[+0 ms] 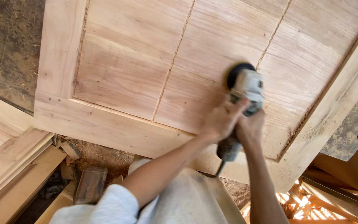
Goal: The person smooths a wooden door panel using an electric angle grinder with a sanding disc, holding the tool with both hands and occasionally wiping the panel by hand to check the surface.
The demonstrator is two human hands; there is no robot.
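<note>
A grey hand-held power sander (247, 89) with a black round disc presses on the panelled face of a pale wooden door (133, 70) that lies flat before me. My left hand (222, 120) grips the sander's body from the left. My right hand (251, 128) wraps the rear handle, just above the dark cable end (227, 151). Both hands are blurred by motion. The disc sits on a panel next to a groove between boards.
Sawdust covers the dark floor (9, 45) at upper left. A stack of planks (9, 161) lies at lower left, with a dark wood block (90, 184) and offcuts beside it. Wooden slats (307, 207) show at lower right under the door's frame.
</note>
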